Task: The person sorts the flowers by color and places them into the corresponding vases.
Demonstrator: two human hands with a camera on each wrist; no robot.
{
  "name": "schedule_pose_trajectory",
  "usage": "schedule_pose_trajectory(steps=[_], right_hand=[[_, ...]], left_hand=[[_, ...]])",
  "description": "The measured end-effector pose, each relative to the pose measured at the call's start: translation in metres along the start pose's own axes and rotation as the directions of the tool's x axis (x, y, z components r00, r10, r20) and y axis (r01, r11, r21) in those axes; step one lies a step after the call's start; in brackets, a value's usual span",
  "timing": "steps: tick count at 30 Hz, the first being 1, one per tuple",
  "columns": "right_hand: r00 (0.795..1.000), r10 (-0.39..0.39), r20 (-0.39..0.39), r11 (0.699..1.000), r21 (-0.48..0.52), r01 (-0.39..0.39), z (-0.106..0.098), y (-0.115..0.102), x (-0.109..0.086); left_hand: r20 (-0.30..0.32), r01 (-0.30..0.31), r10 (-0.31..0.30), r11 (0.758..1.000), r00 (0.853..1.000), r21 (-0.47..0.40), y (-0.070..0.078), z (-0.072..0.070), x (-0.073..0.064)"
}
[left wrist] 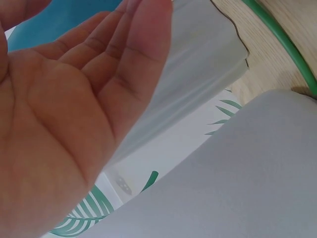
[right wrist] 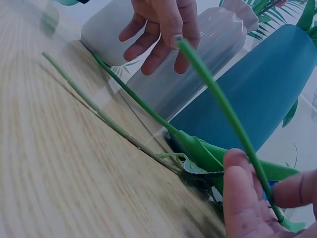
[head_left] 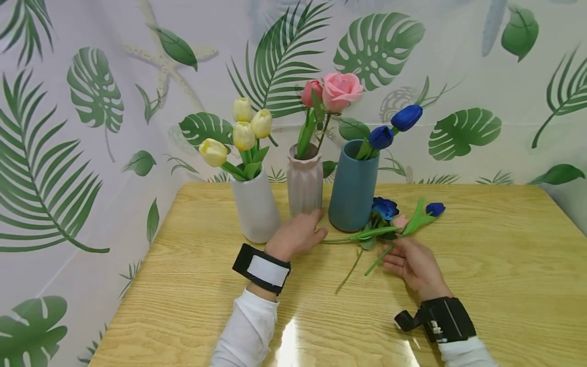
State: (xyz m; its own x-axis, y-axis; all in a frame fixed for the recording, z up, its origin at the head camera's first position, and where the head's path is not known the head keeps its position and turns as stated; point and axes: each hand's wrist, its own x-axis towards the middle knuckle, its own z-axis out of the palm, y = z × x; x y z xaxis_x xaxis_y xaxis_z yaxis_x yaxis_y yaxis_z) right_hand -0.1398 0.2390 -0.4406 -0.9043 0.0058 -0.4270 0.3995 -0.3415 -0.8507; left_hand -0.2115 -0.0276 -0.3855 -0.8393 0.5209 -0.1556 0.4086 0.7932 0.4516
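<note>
My right hand (head_left: 416,267) pinches the green stem of a blue tulip (head_left: 435,209) between thumb and fingers, the bloom pointing away to the right. In the right wrist view that stem (right wrist: 218,96) slants up past the fingers. Beneath it lie a blue open-petalled flower (head_left: 385,208) and a pale pink flower (head_left: 400,222), partly hidden by leaves. My left hand (head_left: 297,235) is at the lower front of a ribbed pinkish vase (head_left: 304,186), fingers loosely extended and holding nothing. That vase bears a pink rose (head_left: 341,92) and a darker pink tulip (head_left: 312,94).
Left of the ribbed vase stands a white vase (head_left: 257,209) with several yellow tulips (head_left: 244,135). A teal vase (head_left: 352,191) with two blue tulips (head_left: 406,118) stands to its right. All are on a wooden table (head_left: 183,306) before a leaf-print cloth (head_left: 151,148).
</note>
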Motion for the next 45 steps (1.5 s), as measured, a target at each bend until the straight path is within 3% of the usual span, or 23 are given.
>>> schedule_pose_trajectory(steps=[4,9,15,19,23,29,32,34,36,38,39,42,43,44,45], right_hand=[[1.000,-0.008,0.010,0.998,0.066,0.007,-0.003,-0.001,0.000],[0.990,-0.088,0.111,0.985,0.160,0.070,-0.005,-0.001,0.001],[0.938,-0.187,0.293,0.959,0.263,0.109,-0.003,0.003,0.003],[0.908,-0.226,0.352,0.942,0.316,0.112,0.002,0.002,0.002],[0.898,-0.271,0.346,0.935,0.315,0.160,0.008,0.000,-0.002],[0.897,-0.344,0.277,0.938,0.138,0.317,0.022,-0.004,-0.014],[0.882,-0.409,0.234,0.912,0.081,0.402,0.030,-0.006,-0.020],[0.861,-0.475,0.184,0.879,0.053,0.473,0.036,-0.007,-0.023],[0.822,-0.557,0.117,0.827,-0.006,0.562,0.040,-0.006,-0.024],[0.757,-0.652,0.051,0.749,-0.113,0.653,0.043,-0.005,-0.025],[0.713,-0.701,0.021,0.701,-0.162,0.694,0.044,-0.004,-0.025],[0.541,-0.840,0.035,0.512,-0.275,0.814,0.040,0.004,-0.016],[0.492,-0.869,0.045,0.457,-0.308,0.835,0.041,0.005,-0.016],[0.451,-0.891,0.061,0.407,-0.334,0.850,0.043,0.006,-0.017],[0.424,-0.902,0.080,0.373,-0.350,0.859,0.044,0.006,-0.018]], left_hand=[[0.006,0.001,-0.001,1.000,1.000,0.003,0.000,0.000,0.001],[0.003,-0.012,0.012,1.000,1.000,0.007,0.001,0.001,0.001],[-0.013,-0.026,0.026,1.000,1.000,0.016,0.001,0.004,0.001],[-0.008,-0.019,0.019,1.000,1.000,0.012,0.001,0.005,0.001],[0.002,-0.015,0.015,1.000,1.000,0.020,0.001,0.005,0.002],[0.017,-0.001,0.001,1.000,1.000,0.016,0.002,0.006,0.003],[0.024,0.007,-0.007,1.000,1.000,0.017,0.003,0.007,0.003],[0.027,0.012,-0.012,1.000,1.000,0.022,0.003,0.007,0.002],[0.028,0.013,-0.014,1.000,1.000,0.024,0.003,0.007,0.002],[0.027,0.009,-0.009,1.000,1.000,0.023,0.003,0.008,0.003],[0.028,0.007,-0.007,1.000,1.000,0.024,0.003,0.008,0.003],[0.029,-0.006,0.006,1.000,1.000,0.026,0.003,0.009,0.003],[0.030,-0.009,0.009,1.000,1.000,0.026,0.003,0.009,0.003],[0.031,-0.011,0.010,1.000,0.999,0.028,0.003,0.009,0.003],[0.033,-0.012,0.011,1.000,0.999,0.029,0.003,0.009,0.003]])
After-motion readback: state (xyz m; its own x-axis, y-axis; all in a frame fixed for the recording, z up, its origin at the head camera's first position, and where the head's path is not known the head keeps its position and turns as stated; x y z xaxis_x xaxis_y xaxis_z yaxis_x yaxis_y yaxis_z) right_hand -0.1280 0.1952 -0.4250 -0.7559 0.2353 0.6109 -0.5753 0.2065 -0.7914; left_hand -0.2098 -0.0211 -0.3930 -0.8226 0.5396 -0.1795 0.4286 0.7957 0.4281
